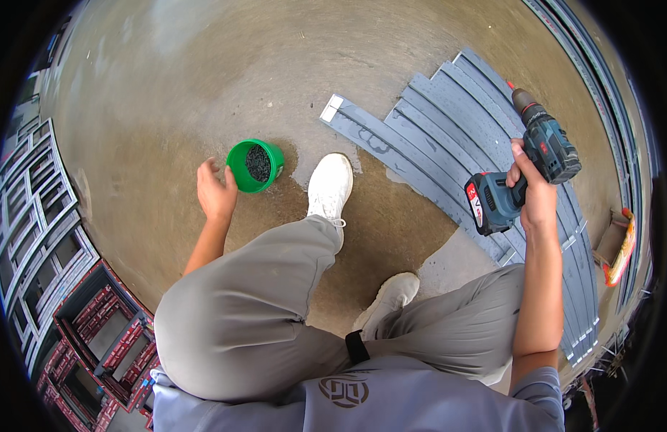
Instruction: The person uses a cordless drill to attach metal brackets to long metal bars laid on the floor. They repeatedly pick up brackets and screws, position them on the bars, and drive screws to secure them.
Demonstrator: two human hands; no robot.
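Observation:
My right hand (pixel 535 189) is wrapped round the handle of a blue and black cordless drill (pixel 552 153). Its chuck points up and away, with a red tip at the front, and the battery pack faces inward. Below the drill lie long grey metal strips (pixel 449 108) fanned side by side on the floor. My left hand (pixel 217 190) is beside the left rim of a small green bucket (pixel 274 157), fingers loosely bent and apart, the fingertips a little blurred. Inside the bucket is a heap of small dark pieces (pixel 258 164), perhaps screws.
Wet patches mark the concrete floor (pixel 168 93). Metal frames (pixel 42 187) stand at the left, above dark frames with red labels (pixel 106 338). Long metal profiles (pixel 600 65) run along the right edge. A red and yellow package (pixel 621 248) lies at the right. My white shoes (pixel 330 186) are between bucket and strips.

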